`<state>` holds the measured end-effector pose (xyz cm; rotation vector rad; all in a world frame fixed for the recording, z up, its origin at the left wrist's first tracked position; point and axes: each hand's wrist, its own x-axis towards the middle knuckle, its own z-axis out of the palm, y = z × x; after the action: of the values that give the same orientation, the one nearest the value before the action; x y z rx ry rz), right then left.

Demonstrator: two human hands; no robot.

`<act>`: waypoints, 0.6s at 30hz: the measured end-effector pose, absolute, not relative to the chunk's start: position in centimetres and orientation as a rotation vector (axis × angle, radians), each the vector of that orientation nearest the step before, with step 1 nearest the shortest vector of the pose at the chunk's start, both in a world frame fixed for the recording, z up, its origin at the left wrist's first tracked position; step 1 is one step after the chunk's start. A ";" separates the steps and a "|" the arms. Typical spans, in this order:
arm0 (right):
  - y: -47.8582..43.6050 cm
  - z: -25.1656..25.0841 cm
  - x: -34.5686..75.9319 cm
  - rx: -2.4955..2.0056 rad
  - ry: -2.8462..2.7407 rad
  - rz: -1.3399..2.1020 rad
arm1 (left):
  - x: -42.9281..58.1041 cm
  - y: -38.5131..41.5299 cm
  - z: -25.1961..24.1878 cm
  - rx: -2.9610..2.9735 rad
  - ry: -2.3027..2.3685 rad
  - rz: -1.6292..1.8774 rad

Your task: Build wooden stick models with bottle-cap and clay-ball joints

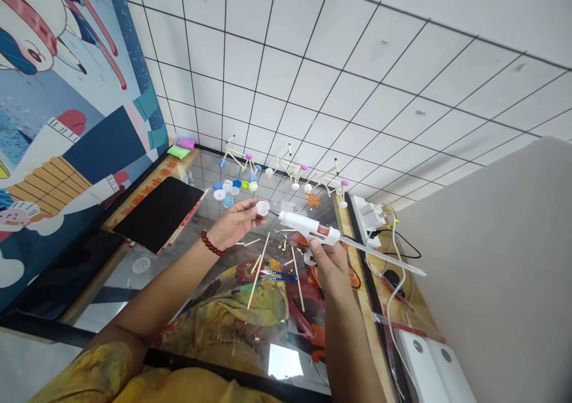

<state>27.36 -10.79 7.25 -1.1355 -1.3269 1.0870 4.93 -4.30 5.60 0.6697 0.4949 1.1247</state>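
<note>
Between the thumb and fingers of my left hand (236, 223) is a small white bottle cap (262, 207), its hollow side facing up. My right hand (329, 260) is wrapped round the handle of a white glue gun (308, 227), and a long clear glue stick (386, 254) sticks out of its back. The gun's nozzle points left, right at the cap's edge; whether they touch cannot be made out. Below the hands, thin wooden sticks (258, 272) and blue-handled snips (284, 276) lie on the glass table.
Loose caps (228, 202) in several colours lie beyond my left hand. Stick figures with pink caps (249, 157) stand along the tiled wall. A black board (161, 213) is at the left. White cables (393, 295) and a power strip (420, 346) are at the right.
</note>
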 end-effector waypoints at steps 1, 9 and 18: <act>-10.8 7.2 27.2 -1.131 -1.333 1.089 | 5.0 -4.4 5.7 0.673 0.492 1.117; -10.7 6.9 26.7 -1.195 -1.474 0.982 | 5.0 -4.6 5.7 0.702 0.515 1.103; -10.2 6.8 26.6 -1.183 -1.492 0.985 | 4.7 -4.3 5.5 0.698 0.485 1.123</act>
<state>26.59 -10.16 6.81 -1.1835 -1.4918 0.9848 4.66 -4.32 5.47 0.6978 0.4845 1.1235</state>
